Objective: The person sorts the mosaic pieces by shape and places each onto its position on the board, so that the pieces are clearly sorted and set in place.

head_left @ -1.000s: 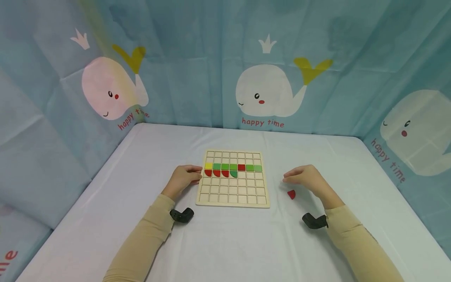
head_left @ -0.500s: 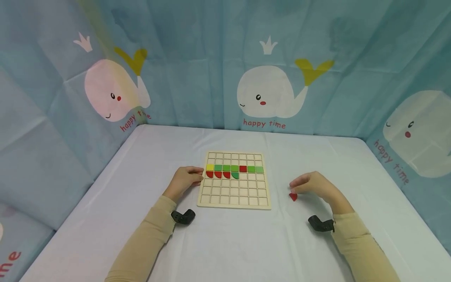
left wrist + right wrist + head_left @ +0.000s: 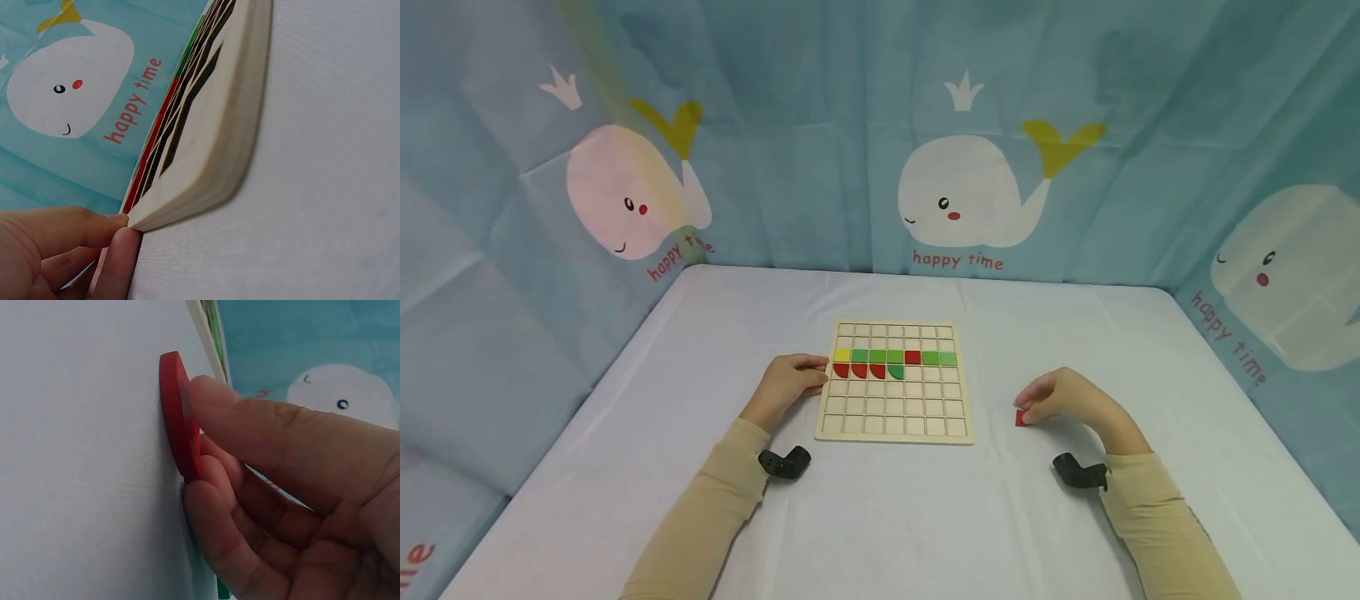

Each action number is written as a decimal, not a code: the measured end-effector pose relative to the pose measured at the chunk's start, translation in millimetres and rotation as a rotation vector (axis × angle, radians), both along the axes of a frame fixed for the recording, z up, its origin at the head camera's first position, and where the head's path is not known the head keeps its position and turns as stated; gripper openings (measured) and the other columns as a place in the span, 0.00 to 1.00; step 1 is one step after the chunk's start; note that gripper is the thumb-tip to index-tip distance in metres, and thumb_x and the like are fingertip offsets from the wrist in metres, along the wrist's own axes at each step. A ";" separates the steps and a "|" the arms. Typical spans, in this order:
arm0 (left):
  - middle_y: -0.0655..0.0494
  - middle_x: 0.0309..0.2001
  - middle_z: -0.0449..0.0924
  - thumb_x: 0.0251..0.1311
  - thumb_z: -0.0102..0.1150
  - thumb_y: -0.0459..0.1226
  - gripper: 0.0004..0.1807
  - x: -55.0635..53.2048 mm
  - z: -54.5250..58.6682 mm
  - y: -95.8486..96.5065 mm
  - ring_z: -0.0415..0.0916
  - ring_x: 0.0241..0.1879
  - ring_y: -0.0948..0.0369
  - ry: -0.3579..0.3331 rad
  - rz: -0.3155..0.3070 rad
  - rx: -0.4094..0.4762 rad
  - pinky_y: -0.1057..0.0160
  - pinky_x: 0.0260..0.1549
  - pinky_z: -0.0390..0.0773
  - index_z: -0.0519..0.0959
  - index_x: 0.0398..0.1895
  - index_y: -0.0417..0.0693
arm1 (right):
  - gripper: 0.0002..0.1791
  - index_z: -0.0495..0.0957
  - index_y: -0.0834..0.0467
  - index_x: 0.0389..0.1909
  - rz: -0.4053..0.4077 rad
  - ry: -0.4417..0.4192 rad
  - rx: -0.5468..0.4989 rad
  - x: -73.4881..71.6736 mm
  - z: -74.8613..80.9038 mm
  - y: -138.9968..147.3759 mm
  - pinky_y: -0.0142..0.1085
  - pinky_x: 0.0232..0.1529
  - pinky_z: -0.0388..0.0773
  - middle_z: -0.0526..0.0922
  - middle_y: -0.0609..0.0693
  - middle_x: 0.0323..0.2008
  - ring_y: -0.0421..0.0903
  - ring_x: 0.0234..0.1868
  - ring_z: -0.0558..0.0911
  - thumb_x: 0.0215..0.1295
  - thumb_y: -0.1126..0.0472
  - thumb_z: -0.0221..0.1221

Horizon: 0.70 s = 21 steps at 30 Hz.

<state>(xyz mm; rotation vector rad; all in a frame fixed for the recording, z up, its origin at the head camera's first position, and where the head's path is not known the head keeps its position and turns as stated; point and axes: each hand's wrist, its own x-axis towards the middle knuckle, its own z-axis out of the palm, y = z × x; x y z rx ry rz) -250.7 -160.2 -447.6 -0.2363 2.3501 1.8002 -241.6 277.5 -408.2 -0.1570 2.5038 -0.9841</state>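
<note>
A wooden grid board (image 3: 895, 425) lies flat on the white table. One row of it holds square tiles: a yellow tile (image 3: 842, 356), several green ones and a red square tile (image 3: 912, 357). Below that row sit red quarter-circle tiles (image 3: 859, 371) and a green quarter-circle tile (image 3: 896, 372). My left hand (image 3: 784, 389) holds the board's left edge, thumb and finger at the rim in the left wrist view. To the right of the board, my right hand (image 3: 1067, 400) pinches a loose red quarter-circle tile (image 3: 172, 415), tilted up off the table, with the thumb on its face.
A white cloth covers the table (image 3: 895, 517). Blue curtains (image 3: 820, 192) printed with whales stand behind it and at both sides. Black wrist devices (image 3: 785, 463) show at both sleeves. A small green thing (image 3: 223, 589) peeks out below the fingers in the right wrist view.
My right hand has come down onto the loose red quarter-circle tile, taken hold of it and turned it. The left hand stays at the board's edge.
</note>
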 end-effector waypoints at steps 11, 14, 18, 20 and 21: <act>0.41 0.55 0.80 0.62 0.61 0.30 0.22 0.8 1.6 -0.3 0.80 0.37 0.68 -0.003 -0.003 -0.012 0.73 0.36 0.83 0.78 0.60 0.37 | 0.13 0.89 0.61 0.39 0.034 0.042 0.047 6.3 3.4 -4.0 0.33 0.40 0.76 0.89 0.49 0.32 0.42 0.36 0.78 0.51 0.63 0.73; 0.42 0.53 0.80 0.62 0.61 0.30 0.22 1.0 2.4 0.6 0.80 0.36 0.68 -0.001 0.000 -0.009 0.73 0.36 0.83 0.78 0.60 0.37 | 0.11 0.88 0.61 0.38 0.031 0.048 0.044 7.3 4.2 -3.9 0.34 0.39 0.75 0.88 0.48 0.31 0.42 0.36 0.78 0.51 0.64 0.72; 0.43 0.53 0.80 0.62 0.61 0.30 0.22 1.6 2.4 0.9 0.80 0.36 0.68 -0.003 0.004 -0.007 0.73 0.35 0.83 0.78 0.60 0.37 | 0.10 0.88 0.61 0.36 0.027 0.054 0.036 7.5 4.5 -4.1 0.34 0.39 0.73 0.88 0.47 0.30 0.42 0.35 0.77 0.51 0.64 0.73; 0.43 0.52 0.80 0.62 0.61 0.30 0.22 1.9 1.8 0.7 0.79 0.36 0.68 -0.002 0.007 -0.004 0.73 0.35 0.83 0.78 0.60 0.37 | 0.10 0.87 0.61 0.34 0.023 0.058 0.034 7.1 4.3 -4.6 0.34 0.39 0.73 0.89 0.47 0.30 0.42 0.34 0.78 0.50 0.63 0.73; 0.43 0.52 0.80 0.62 0.61 0.30 0.22 2.4 1.4 0.5 0.79 0.36 0.68 -0.003 0.008 -0.003 0.73 0.35 0.83 0.78 0.60 0.36 | 0.10 0.87 0.61 0.34 0.019 0.057 0.033 6.7 4.4 -4.9 0.34 0.39 0.73 0.89 0.47 0.30 0.41 0.34 0.78 0.50 0.63 0.73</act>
